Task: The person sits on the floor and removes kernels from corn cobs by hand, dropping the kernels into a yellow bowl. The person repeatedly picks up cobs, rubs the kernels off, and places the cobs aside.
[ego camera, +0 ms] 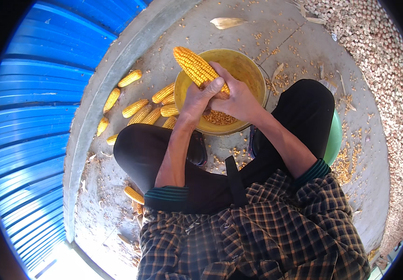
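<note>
Both of my hands grip one ear of yellow corn (195, 66), tilted over a yellow bucket (254, 71). My left hand (198, 99) wraps the near end, with its thumb laid across the kernels. My right hand (235, 96) closes around the same end from the other side, its fingers partly hidden. Rows of kernels still cover the visible part of the ear. Loose corn kernels (219, 118) lie in the bottom of the bucket, which stands on the concrete floor between my feet.
Several corn ears (141, 113) lie on the floor left of the bucket. A blue corrugated metal wall (40, 94) rises from a concrete curb (82, 140) at left. A green basin (334, 138) sits beside my right knee. At right spreads a large heap of cobs (376, 49).
</note>
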Demonstrator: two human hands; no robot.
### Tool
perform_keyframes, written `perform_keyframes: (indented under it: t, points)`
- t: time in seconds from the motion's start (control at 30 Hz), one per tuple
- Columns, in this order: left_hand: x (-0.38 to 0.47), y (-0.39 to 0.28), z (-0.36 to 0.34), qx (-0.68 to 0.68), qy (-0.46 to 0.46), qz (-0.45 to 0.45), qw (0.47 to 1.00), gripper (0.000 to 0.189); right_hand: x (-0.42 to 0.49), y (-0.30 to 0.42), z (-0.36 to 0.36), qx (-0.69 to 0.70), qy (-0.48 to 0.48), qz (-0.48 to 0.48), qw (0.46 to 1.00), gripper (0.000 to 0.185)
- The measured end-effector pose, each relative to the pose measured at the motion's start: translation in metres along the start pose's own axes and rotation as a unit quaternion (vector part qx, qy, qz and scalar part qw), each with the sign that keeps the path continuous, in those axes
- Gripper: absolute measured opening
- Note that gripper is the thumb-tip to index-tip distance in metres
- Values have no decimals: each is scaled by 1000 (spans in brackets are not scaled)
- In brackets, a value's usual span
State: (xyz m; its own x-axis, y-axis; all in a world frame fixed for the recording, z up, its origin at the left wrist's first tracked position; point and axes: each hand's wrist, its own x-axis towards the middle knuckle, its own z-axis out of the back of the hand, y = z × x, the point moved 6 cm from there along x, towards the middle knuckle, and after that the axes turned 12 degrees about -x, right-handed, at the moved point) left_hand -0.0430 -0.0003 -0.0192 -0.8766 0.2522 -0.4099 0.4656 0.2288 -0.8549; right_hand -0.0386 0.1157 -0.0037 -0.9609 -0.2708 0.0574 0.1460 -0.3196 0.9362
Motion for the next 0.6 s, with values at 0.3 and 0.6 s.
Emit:
perform_keyframes:
  t: [0.3,0.6]
  points:
    - [-5,2,0,-69,17,54,996,41,1,-8,-5,94,-5,0,996,83]
    - [-3,3,-6,-31,12,35,999,37,-2,-6,0,-30,-20,-4,999,82]
